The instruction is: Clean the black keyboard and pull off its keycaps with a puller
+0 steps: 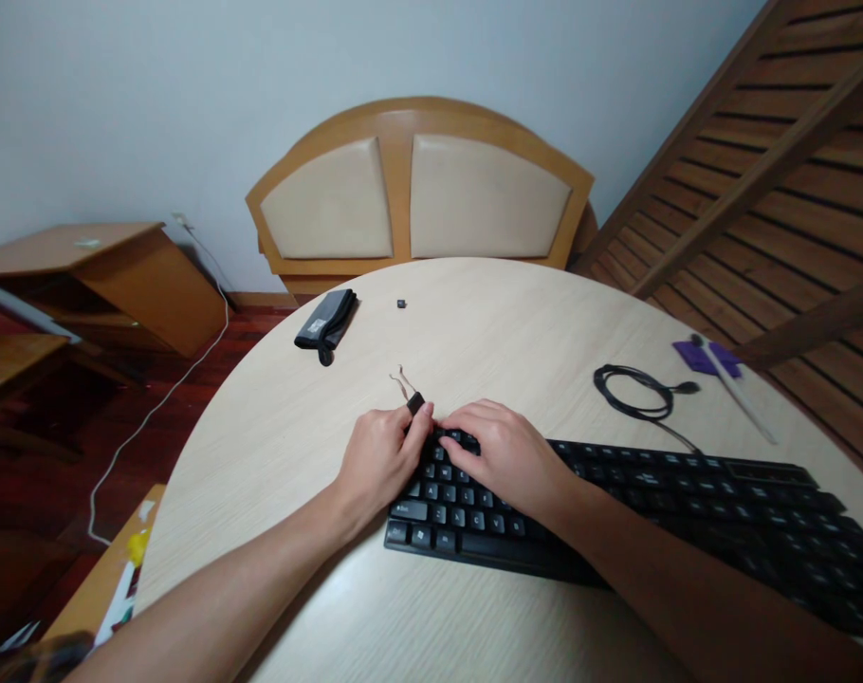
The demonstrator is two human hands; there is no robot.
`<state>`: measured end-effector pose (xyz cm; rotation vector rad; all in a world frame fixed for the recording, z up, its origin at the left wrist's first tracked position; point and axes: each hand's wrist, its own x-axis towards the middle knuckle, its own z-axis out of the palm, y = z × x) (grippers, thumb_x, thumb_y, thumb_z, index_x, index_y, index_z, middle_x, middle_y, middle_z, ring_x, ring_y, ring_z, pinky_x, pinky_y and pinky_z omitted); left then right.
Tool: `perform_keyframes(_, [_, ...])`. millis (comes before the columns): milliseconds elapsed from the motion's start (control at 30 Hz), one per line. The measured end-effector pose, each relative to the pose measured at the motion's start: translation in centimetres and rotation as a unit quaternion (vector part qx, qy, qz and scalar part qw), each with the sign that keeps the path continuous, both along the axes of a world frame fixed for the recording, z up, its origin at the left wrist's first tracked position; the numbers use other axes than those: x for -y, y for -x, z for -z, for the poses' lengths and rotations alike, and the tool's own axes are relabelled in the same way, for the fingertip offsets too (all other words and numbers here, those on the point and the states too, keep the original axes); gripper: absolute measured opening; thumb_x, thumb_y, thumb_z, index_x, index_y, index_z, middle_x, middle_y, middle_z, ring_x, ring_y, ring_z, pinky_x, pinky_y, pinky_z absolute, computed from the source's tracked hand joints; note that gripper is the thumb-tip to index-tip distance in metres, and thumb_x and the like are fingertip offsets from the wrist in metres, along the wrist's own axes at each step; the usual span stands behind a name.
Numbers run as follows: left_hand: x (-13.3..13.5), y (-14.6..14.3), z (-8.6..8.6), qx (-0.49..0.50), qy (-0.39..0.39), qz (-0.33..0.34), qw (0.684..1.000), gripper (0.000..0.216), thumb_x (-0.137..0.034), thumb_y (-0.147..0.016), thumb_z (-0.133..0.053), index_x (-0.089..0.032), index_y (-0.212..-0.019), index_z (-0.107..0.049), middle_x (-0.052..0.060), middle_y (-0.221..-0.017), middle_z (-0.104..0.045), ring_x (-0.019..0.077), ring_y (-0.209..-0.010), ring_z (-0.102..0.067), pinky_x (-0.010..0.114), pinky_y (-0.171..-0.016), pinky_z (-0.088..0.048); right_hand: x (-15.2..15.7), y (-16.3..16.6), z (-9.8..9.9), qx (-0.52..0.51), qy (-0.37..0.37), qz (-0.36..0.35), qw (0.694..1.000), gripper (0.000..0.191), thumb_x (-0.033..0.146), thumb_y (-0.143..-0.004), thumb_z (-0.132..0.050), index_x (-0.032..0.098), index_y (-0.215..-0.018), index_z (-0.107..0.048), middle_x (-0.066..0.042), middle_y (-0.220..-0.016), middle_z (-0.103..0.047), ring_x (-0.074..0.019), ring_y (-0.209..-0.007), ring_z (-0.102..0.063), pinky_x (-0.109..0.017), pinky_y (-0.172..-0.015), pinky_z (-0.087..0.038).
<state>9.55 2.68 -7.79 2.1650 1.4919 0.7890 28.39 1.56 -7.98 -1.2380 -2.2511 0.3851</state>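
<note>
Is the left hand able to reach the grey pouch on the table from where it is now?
Probably yes. Only bare table lies between the left hand and the grey pouch, though its fingers pinch a small wire tool.

right end of keyboard [688,503] off-frame; tiny dark speck [401,304], perhaps a keycap

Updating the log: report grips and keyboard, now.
Left grip pinching small black wire-looped tool at top-left corner of black plastic keyboard. Right grip resting on keys there, closure unclear. Coiled black cable lies beyond, clear of both.
</note>
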Motion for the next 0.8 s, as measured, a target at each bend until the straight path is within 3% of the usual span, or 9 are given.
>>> perform_keyframes(367, [-0.18, -0.08, 0.06, 0.057, 0.06, -0.044, 0.996, 0.055, -0.048, -0.101, -0.041, -0.017, -0.07, -0.074, 0.006, -0.061, -0.071, 0.018, -0.055, -0.063, 0.029, -0.057, -0.04, 0.37, 0.22, -0.24, 0.061, 0.076, 0.046, 0.994, 0.023, 0.026, -0.096, -0.062, 0.02, -0.114, -0.074, -0.007, -0.101, -0.08, -0.0243, -0.088, -0.077, -0.033, -0.079, -0.058])
perform_keyframes(567, [-0.3, 0.1, -0.15, 0.074, 0.068, -0.04, 0.994, 0.057, -0.05, -0.102, -0.04, -0.016, -0.07, -0.072, 0.008, -0.069, -0.075, 0.0196, -0.061, -0.066, 0.03, -0.06, -0.043, 0.62, -0.04, -0.08, 0.022, 0.06, 0.062, 0.996, 0.021, 0.028, -0.093, -0.065, 0.024, -0.111, -0.075, -0.003, -0.096, -0.081, -0.0214, -0.081, -0.077, -0.029, -0.074, -0.058])
perform_keyframes(800, [-1.04, 0.27, 0.8, 0.106, 0.072, -0.016, 0.992, 0.055, -0.049, -0.103, -0.039, -0.016, -0.074, -0.073, 0.007, -0.075, -0.076, 0.0211, -0.071, -0.071, 0.03, -0.07, -0.048, 0.31, -0.26, 0.05, -0.054, 0.073, 0.079, 0.993, 0.016, 0.025, -0.09, -0.068, 0.025, -0.104, -0.076, -0.002, -0.099, -0.081, -0.0228, -0.091, -0.077, -0.033, -0.084, -0.06])
